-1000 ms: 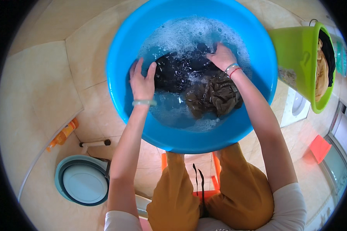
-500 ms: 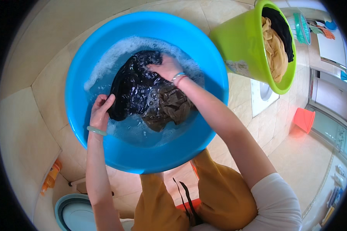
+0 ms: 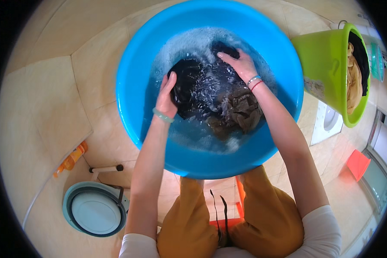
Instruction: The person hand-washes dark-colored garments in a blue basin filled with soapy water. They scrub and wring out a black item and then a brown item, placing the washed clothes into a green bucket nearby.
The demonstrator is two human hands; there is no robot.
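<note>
A wide blue basin [image 3: 131, 92] holds sudsy water [image 3: 182, 137]. In it lies a black wet garment [image 3: 188, 81], partly under the surface, with a dark brown piece of cloth [image 3: 245, 112] bunched at its lower right. My left hand [image 3: 165, 95], with a pale green bangle at the wrist, grips the black garment's left edge, thumb on top. On the far right side, my right hand [image 3: 243, 64] holds another dark fold of it, fingers partly hidden by cloth and water. Foam gathers along the far side of the water.
Right of the basin, a lime-green bucket [image 3: 324, 64] leans, with tan and black clothes inside. Behind it is a white squat toilet [image 3: 327, 122]. A red bin [image 3: 357, 164] stands farther right. At the lower left are a grey-green folding basin [image 3: 94, 210] and an orange bottle [image 3: 73, 158].
The whole view has shifted, so the basin appears farther right and higher. My hands have drawn the black garment's sides up into two bunches, with water between them.
</note>
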